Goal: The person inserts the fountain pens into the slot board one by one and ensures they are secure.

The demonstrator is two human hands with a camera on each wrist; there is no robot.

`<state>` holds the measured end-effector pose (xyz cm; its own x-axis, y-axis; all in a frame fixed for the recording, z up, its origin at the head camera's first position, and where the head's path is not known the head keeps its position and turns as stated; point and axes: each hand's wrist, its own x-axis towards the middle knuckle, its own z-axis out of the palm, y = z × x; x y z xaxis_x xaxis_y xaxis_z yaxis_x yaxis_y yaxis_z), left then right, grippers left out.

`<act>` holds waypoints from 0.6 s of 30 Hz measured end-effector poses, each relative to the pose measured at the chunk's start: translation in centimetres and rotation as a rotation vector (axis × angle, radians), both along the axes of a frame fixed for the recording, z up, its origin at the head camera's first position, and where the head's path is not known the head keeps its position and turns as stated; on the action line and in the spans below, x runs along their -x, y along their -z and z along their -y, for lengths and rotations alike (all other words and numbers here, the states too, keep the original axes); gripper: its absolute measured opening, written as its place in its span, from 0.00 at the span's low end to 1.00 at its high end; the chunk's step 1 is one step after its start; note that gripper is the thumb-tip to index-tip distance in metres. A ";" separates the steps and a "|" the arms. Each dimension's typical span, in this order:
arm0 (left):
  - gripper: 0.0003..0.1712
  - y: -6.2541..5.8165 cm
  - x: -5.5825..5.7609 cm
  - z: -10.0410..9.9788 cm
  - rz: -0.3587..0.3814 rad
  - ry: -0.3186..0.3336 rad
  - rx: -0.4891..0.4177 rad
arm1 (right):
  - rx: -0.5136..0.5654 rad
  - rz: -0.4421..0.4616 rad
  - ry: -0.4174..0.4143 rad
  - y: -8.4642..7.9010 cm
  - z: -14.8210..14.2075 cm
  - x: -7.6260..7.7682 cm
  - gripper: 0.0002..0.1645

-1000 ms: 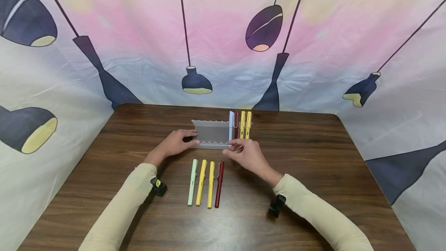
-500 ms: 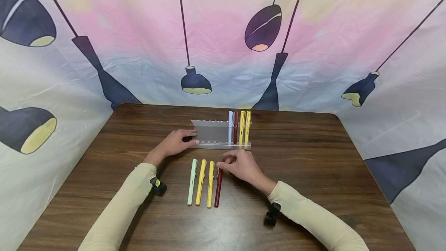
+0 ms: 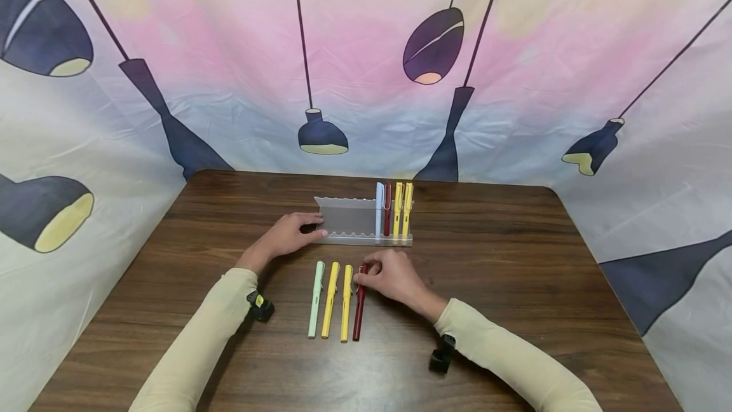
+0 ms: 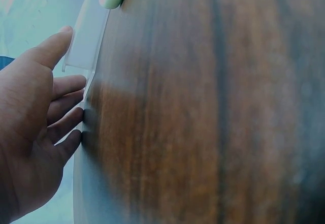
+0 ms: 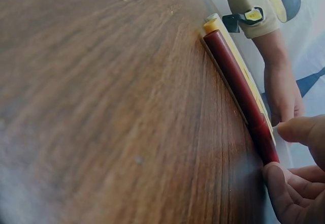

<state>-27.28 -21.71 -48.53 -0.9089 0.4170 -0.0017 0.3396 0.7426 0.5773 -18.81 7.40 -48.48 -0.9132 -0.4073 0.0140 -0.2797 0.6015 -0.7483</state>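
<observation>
Pinching a dark red pen (image 3: 359, 315) by its cap end with the right hand (image 3: 394, 275)

Likely to handle as light, stiff and smooth, perhaps a little slippery along the barrel, and probably sturdy rather than fragile. Best taken hold of across the cap, close to the clip, between thumb and fingertips; liable to roll or swing if caught too near one end.

Lying flat on the surface (image 3: 503, 253), at six o'clock from the clear rack (image 3: 347, 220), and outermost toward three o'clock in a row with two yellow pens (image 3: 330, 304) and a mint-green pen (image 3: 316, 304). Pointing cap-first just past twelve o'clock, with the long axis running back to just past six.

Curled about the cap end with the right hand, thumb (image 5: 299, 131) toward nine o'clock; impossible to tell the firmness of the pinch. Touching the rack's nine o'clock end with the left hand (image 3: 286, 234), fingers mostly straight, opposite the light blue pen (image 3: 379, 212), second dark red pen (image 3: 387, 218) and standing yellow pens (image 3: 397, 212) at its three o'clock end.
</observation>
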 end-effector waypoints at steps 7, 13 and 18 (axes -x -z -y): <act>0.37 -0.1 -0.1 -0.1 0.000 0.000 0.000 | -0.037 -0.016 -0.008 0.0 0.3 0.1 0.28; 0.36 0.0 -0.1 -0.1 -0.001 0.001 0.005 | -0.045 -0.020 -0.014 0.0 0.5 0.2 0.28; 0.37 0.1 0.0 0.1 -0.002 0.000 0.004 | -0.036 -0.025 -0.010 0.1 0.6 0.2 0.25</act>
